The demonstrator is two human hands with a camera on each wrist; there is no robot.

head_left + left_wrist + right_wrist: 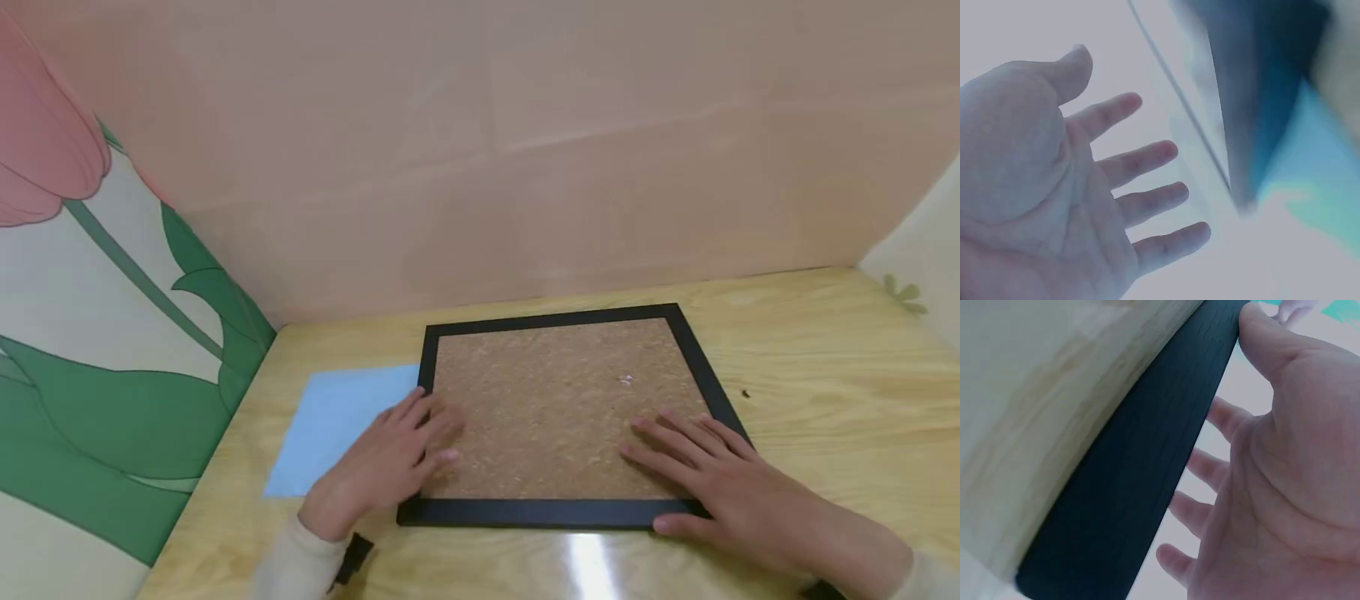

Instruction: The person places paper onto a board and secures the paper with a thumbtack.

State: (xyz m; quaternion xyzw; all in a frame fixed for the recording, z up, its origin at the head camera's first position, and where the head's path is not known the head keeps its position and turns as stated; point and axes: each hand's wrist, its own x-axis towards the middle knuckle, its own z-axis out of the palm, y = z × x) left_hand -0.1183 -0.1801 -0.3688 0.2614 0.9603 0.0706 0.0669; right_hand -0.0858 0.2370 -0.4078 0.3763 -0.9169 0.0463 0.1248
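A cork board [555,400] in a black frame [547,512] lies flat on the wooden table. My left hand [386,458] is over the board's left edge, fingers spread and fairly straight; its fingertips look slightly blurred. In the left wrist view, the palm of that left hand [1066,169] faces the camera and holds nothing. Across the board's front right corner lies my right hand [738,496], fingers extended over the cork and thumb at the front of the frame. The right wrist view shows the right hand [1285,456] beside the dark frame side [1129,456], its fingertips partly hidden behind it.
A light blue sheet [337,417] lies left of the board, reaching its frame. A small dark bit [746,393] is on the table [840,367] to the right. A pinkish wall [487,167] rises behind, and a flower-painted wall [112,400] stands at the left.
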